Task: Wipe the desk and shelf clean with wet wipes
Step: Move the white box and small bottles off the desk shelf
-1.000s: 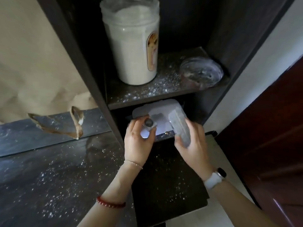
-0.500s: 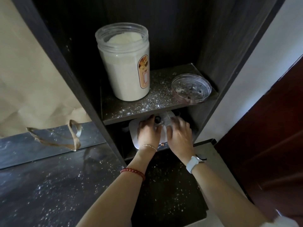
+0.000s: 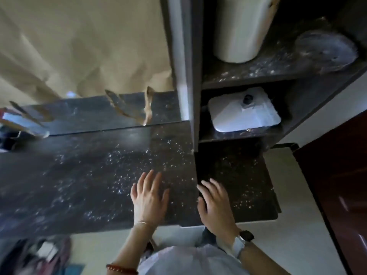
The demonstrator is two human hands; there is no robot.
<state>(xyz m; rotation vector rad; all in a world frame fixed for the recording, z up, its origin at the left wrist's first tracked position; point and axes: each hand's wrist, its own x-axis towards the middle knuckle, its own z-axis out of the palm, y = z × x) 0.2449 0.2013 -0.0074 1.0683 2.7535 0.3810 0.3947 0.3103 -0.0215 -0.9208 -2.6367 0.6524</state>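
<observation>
White crumbs are lying all over the dark desk (image 3: 79,175). Both hands, left hand (image 3: 149,197) and right hand (image 3: 215,205), are hovering spread wide and empty at lower middle. The wipes pack (image 3: 244,111) is sitting inside the shelf (image 3: 258,76), centre right, probably waiting to be used.

The dark desk (image 3: 83,185), dusted with white specks, adjoins on its right a shelf unit (image 3: 248,76) whose upper board holds a white jar (image 3: 238,32) and a clear lid (image 3: 325,50) (blurred), while a white wipes pack (image 3: 244,114) lies on the board below.
</observation>
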